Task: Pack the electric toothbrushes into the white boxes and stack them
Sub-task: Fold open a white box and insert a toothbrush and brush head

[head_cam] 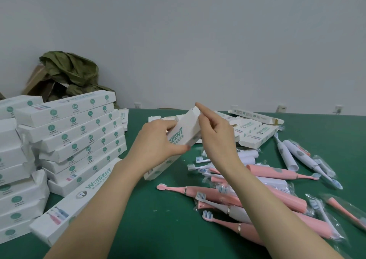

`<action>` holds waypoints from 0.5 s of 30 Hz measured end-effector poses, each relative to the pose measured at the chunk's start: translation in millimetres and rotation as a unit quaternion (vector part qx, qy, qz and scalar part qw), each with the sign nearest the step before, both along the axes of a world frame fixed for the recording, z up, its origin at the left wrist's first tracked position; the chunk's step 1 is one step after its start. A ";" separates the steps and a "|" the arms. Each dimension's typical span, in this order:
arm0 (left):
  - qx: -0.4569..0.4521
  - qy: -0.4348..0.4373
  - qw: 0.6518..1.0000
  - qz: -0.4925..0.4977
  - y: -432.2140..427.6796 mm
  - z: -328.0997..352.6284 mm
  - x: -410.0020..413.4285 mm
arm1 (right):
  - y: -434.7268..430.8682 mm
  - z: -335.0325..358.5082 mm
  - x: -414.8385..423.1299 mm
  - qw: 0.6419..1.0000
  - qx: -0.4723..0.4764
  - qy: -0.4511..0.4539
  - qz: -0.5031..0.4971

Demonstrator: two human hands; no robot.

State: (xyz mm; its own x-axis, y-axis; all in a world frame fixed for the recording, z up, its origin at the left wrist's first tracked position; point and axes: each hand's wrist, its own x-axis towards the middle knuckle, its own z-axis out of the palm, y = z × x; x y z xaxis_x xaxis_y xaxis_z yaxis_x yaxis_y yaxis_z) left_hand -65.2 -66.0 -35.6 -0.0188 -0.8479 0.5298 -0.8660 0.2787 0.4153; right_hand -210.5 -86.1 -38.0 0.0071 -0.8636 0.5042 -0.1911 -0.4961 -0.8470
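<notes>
Cardboard, white, printed teal: stacked boxes [75, 132], many layers, far left of the table [158, 229]; one more long box [75, 197] lies loose against the foot of the stack, nearer.

Left hand [156, 141]: centre of the scene, fingers and thumb wrapped round the middle of the held box [184, 134], which is lifted clear of the table and tilted, far end up.

Right hand [215, 132]: just right of it, forefinger and thumb pinching the end flap [198, 110] at the raised end.

Contents of the held box: cannot tell.

Step in hand, as judged: working the end flap, either opening it to load or tucking it closed.

Open boxes [255, 136]: far right, lying flat, flaps loose.

Toothbrushes [257, 199]: pink and white, some bagged, heaped near right.

Next move calls for: seating the flap squarely if loaded, then carrying the box left to the stack; otherwise reaching right for a brush.
</notes>
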 end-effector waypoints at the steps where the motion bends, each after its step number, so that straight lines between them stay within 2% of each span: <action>1: -0.011 0.006 1.000 -0.004 -0.1 0.0 -1.0 | 1.1 0.2 -0.7 1.000 -0.014 0.012 -0.002; 10: -0.043 0.013 0.998 -0.038 -0.2 0.3 -4.3 | 1.4 -4.8 5.0 0.986 -0.095 0.125 -0.046; 13: -0.040 0.007 0.999 -0.033 3.3 3.7 -7.6 | -0.3 -4.1 3.6 0.985 -0.107 0.124 -0.056; 15: -0.040 -0.009 0.999 -0.011 7.3 10.0 -11.2 | -1.0 0.1 -0.3 0.992 -0.087 0.086 -0.039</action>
